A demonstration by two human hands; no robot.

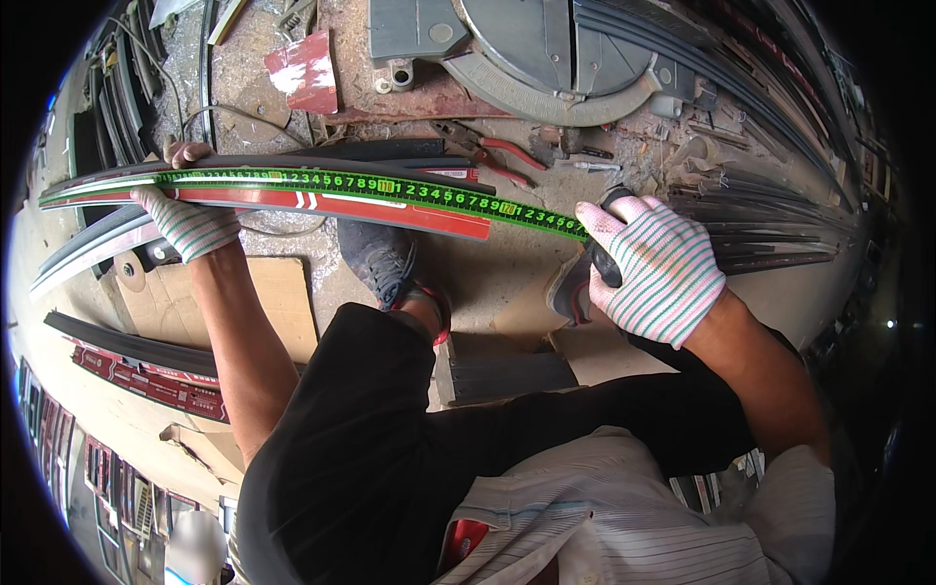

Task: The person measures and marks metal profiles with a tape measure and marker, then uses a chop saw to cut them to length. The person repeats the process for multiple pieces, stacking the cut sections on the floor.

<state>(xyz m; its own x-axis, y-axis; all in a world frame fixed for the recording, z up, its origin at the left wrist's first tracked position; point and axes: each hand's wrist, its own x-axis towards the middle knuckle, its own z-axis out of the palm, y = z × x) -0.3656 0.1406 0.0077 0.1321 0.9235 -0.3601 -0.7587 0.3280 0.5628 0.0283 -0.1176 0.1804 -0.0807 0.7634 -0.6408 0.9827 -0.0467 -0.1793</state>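
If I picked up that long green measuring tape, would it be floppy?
Probably bendy: the measuring tape is a thin strip running from the black case in the right hand past the left hand. It's likely light for its length, since it looks so thin. The case may feel heavier, being chunkier.

Count: one left hand and one right hand, in two striped white knit gloves; one bright-green, black-marked tape measure; one pair of red-handled metal pliers; one round-based grey metal machine; two dark shoes.
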